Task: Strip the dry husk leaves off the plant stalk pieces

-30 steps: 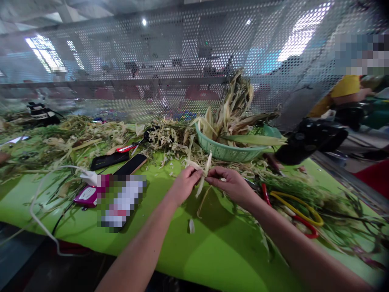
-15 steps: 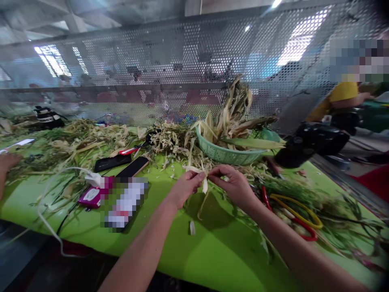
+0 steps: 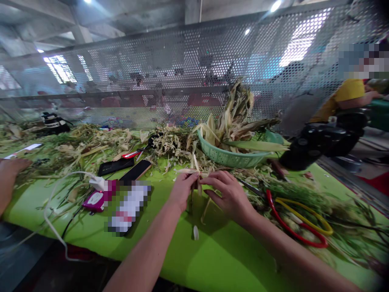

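Pale strips of corn husk (image 3: 195,161) stand up and fan out from between my two hands, low over the green table. My left hand (image 3: 183,190) is closed, pinching the strips between thumb and fingers. My right hand (image 3: 227,194) meets the same husk from the right, its fingertips on it and its thumb a little lower. The fingers hide where the strips join. A thin curled husk strip (image 3: 206,211) hangs below the fingers. On the table under them lies a small white husk piece (image 3: 195,232).
Behind my hands, a green basket (image 3: 231,159) holds dried husks. Scissors (image 3: 306,239) with red and yellow handles lie right, by green plant strands. Phones (image 3: 135,172) and a magenta device (image 3: 95,200) with a white cable lie left. Another person's hand (image 3: 15,167) rests far left.
Both hands have shifted slightly left and down with the husk. My right fingers are more spread, and the strips now point more upward. The view has tilted a little.
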A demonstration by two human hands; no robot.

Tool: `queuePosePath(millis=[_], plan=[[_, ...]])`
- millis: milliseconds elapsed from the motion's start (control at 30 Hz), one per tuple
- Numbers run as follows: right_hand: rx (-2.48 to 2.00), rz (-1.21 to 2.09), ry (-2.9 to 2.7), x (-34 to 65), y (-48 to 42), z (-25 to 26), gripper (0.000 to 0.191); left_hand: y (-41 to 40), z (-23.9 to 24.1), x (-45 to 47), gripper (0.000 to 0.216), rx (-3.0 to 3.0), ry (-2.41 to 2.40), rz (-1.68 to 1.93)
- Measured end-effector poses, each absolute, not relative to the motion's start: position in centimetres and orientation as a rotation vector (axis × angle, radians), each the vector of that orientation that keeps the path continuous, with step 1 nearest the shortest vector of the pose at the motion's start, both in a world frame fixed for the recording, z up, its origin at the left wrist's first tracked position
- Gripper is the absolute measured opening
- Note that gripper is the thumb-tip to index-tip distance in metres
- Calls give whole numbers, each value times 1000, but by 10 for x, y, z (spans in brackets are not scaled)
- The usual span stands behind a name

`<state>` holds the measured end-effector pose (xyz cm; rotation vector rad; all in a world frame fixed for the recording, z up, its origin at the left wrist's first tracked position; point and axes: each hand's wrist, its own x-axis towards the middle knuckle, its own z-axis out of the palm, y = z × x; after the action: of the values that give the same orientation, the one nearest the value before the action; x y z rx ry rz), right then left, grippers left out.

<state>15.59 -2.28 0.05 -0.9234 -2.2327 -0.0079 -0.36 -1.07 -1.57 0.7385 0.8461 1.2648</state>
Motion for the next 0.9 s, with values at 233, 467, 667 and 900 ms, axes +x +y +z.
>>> queuePosePath(millis=[233,467,667,900], plan=[[-1020,443,-1911,151,-27,2,18,-12,-11,-3,30,820,828,1270],[-1035,883,-1693,155,-18,-2,17,-13,-14,-2,29,715,824,1163],[-1098,834,-1576,162,-14,-2,25,-15,-10,-3,28,719,762,1118],[-1193,808,-1582,158,-22,2,25,-16,-6,2,41,709,806,1269]])
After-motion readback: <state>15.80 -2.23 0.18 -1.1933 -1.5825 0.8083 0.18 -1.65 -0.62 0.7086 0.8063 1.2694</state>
